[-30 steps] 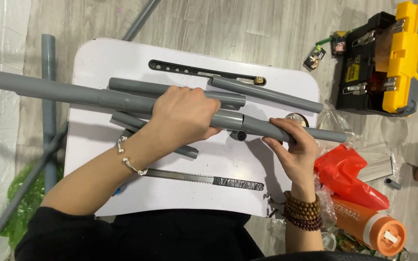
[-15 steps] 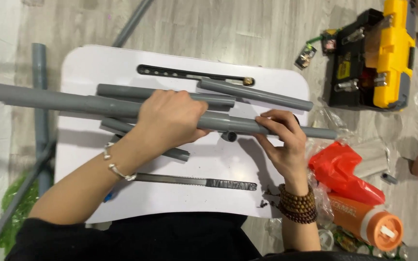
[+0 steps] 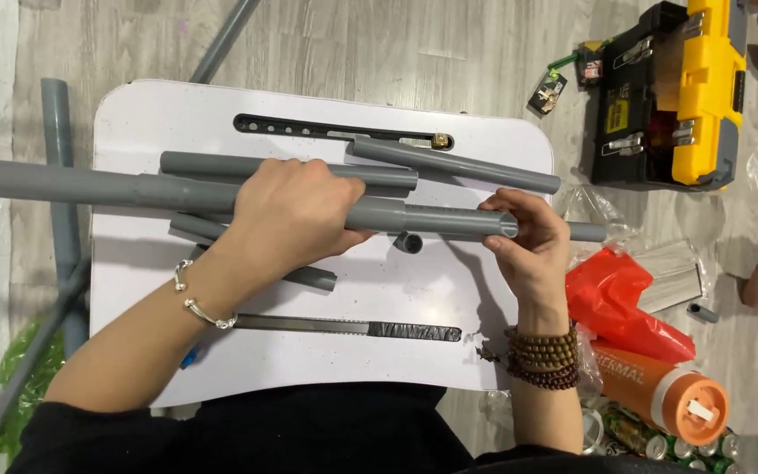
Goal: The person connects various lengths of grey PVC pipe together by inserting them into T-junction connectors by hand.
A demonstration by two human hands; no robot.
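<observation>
Pipe (image 3: 116,186) is lying across the white counter (image 3: 396,307) — left hand (image 3: 296,215) clamping its middle, right hand (image 3: 532,241) closing around its open end. Gripping firmly and keeping it level looks wise — loose pipes (image 3: 287,165) and a saw (image 3: 353,329) are lying nearby.

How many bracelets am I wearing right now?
2: a silver bracelet on the left wrist, and a brown bead bracelet, stacked in several rows, on the right wrist. The bare forearms show no others.

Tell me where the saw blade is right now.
In the head view, the saw blade lies flat on the white table near its front edge, below the left hand and the long grey pipe.
</observation>
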